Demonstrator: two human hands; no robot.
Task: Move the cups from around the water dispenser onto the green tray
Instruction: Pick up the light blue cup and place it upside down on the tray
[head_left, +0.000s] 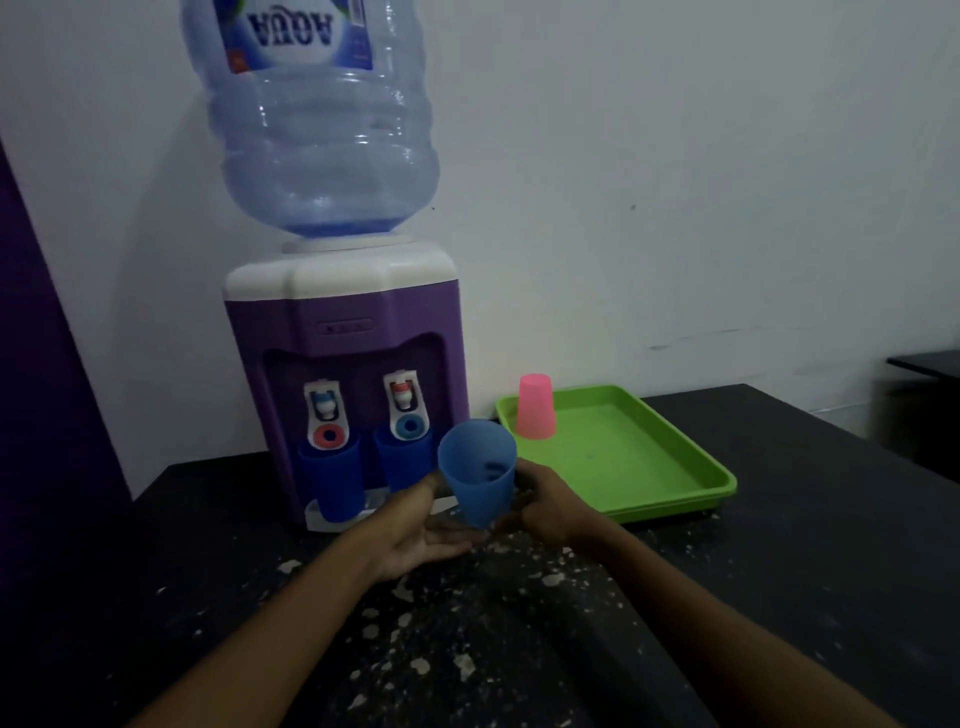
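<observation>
Right, biggest first: we see a black countertop (779, 597), speckled with pale flecks near the middle, running to a white wall (675, 182). On it, at the back left, stands the purple-and-white water dispenser (343, 332) with a large clear blue bottle (322, 140) upended on top. To its right, just beside it, lies the green tray (639, 467), flat on the counter. One pink cup (536, 407) stands upside down in the tray's far-left corner.

We note both forearms reaching in from the bottom edge, angled toward each other and meeting in front of the dispenser. Between the hands is a light blue cup (478, 470), mouth up and tipped toward us, lifted off the counter, just left of the tray's near corner and not over it.

Our left hand (415, 535) sits palm-up under the cup's base, fingers loosely extended and close together, cradling the bottom. Our right hand (545, 506) wraps the cup's right side from behind; its fingers curl around the wall, tips hidden by the cup.

Two dark blue cups remain at the dispenser: one (332, 478) under the left tap, one (402, 460) under the right tap, partly hidden by the held cup.
</observation>
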